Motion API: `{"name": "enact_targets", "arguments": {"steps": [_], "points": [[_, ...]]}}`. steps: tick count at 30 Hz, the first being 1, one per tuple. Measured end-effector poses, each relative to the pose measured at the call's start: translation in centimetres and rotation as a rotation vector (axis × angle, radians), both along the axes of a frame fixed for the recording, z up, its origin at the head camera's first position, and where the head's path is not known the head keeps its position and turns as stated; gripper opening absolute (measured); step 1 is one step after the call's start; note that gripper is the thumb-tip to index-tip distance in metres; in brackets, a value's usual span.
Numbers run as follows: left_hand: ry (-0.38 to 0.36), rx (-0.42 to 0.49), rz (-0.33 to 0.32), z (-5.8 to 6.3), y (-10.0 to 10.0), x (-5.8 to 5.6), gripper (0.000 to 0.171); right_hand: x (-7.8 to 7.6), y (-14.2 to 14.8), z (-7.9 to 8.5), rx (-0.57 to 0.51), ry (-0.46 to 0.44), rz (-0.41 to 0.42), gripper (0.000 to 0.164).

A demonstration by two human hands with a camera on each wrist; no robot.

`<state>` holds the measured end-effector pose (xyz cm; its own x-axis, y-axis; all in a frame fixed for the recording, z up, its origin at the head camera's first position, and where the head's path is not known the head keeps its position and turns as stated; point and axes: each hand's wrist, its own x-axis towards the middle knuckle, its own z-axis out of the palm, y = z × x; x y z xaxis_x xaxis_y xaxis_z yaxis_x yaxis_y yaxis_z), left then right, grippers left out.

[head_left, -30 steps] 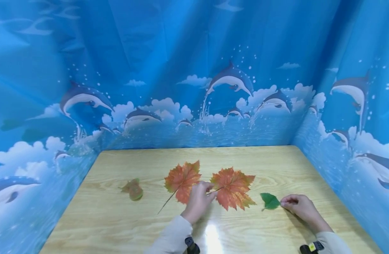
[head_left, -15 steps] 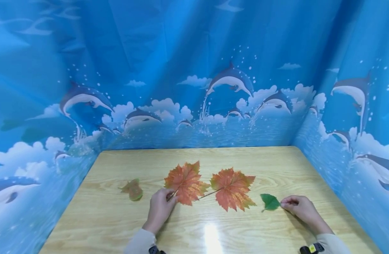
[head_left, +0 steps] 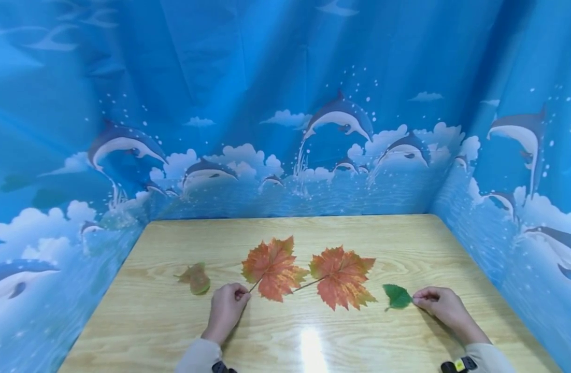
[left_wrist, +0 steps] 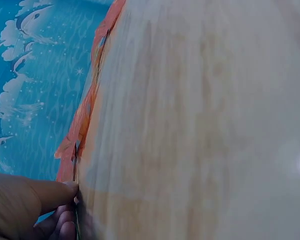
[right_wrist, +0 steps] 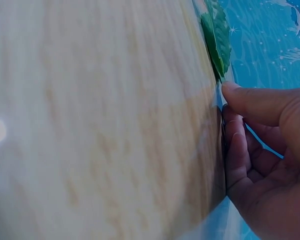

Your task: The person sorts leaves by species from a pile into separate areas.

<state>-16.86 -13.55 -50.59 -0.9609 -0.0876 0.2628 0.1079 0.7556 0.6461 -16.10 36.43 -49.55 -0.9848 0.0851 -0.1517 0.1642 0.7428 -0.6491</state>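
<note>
Two orange-red maple-like leaves lie side by side mid-table: a left leaf (head_left: 272, 269) and a right leaf (head_left: 343, 277), whose stem reaches the left one's edge. At the lower end of the left leaf's stem, my left hand (head_left: 226, 311) pinches it between thumb and fingers; the left wrist view shows the thumb (left_wrist: 55, 194) against that stem. My right hand (head_left: 441, 305) pinches the right end of a small green leaf (head_left: 397, 296) lying flat. In the right wrist view the thumb (right_wrist: 255, 102) is at the green leaf's tip (right_wrist: 220, 47).
A small brownish-green leaf cluster (head_left: 195, 278) lies at the left of the wooden table (head_left: 360, 342). Blue dolphin-print curtains (head_left: 267, 129) stand behind and along both sides. Light glares off the table's front middle.
My left hand has moved left from the right leaf's stem to the left leaf's stem, then slid down towards its lower end. The right hand and green leaf stay nearly still.
</note>
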Motion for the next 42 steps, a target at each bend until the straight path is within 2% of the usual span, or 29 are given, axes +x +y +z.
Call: {"name": "enact_targets", "arguments": {"steps": [8, 16, 22, 25, 29, 34, 38, 42], "points": [[-0.063, 0.008, 0.01, 0.1, -0.3, -0.4, 0.007, 0.0, 0.0, -0.1, -0.007, 0.006, 0.004, 0.021], [-0.088, 0.016, 0.019, -0.1, -0.4, -0.5, 0.005, 0.0, 0.0, -0.2, -0.012, 0.013, 0.011, 0.021], [-0.095, 0.026, 0.019, -0.1, -0.5, -0.5, 0.006, 0.2, 0.0, 0.2, -0.057, 0.004, 0.036, 0.032], [-0.106, 0.031, 0.018, 0.1, -0.4, -0.5, 0.006, 0.3, 0.0, 0.6, -0.024, 0.043, 0.057, 0.036], [-0.118, 0.038, 0.016, 0.1, -0.3, -0.5, 0.005, 0.1, -0.4, 1.2, 0.033, 0.141, 0.06, 0.034], [-0.108, 0.043, 0.022, 0.0, -0.5, -0.5, 0.005, -0.8, -3.0, 2.5, 0.032, 0.232, 0.072, 0.026], [-0.096, 0.05, 0.014, 0.0, -0.6, -0.5, 0.005, -2.1, -6.2, 3.3, -0.04, 0.266, 0.125, 0.022], [-0.096, 0.06, 0.004, 0.0, -0.5, -0.5, 0.005, -3.2, -9.3, 3.4, -0.127, 0.288, 0.195, 0.02]]}}
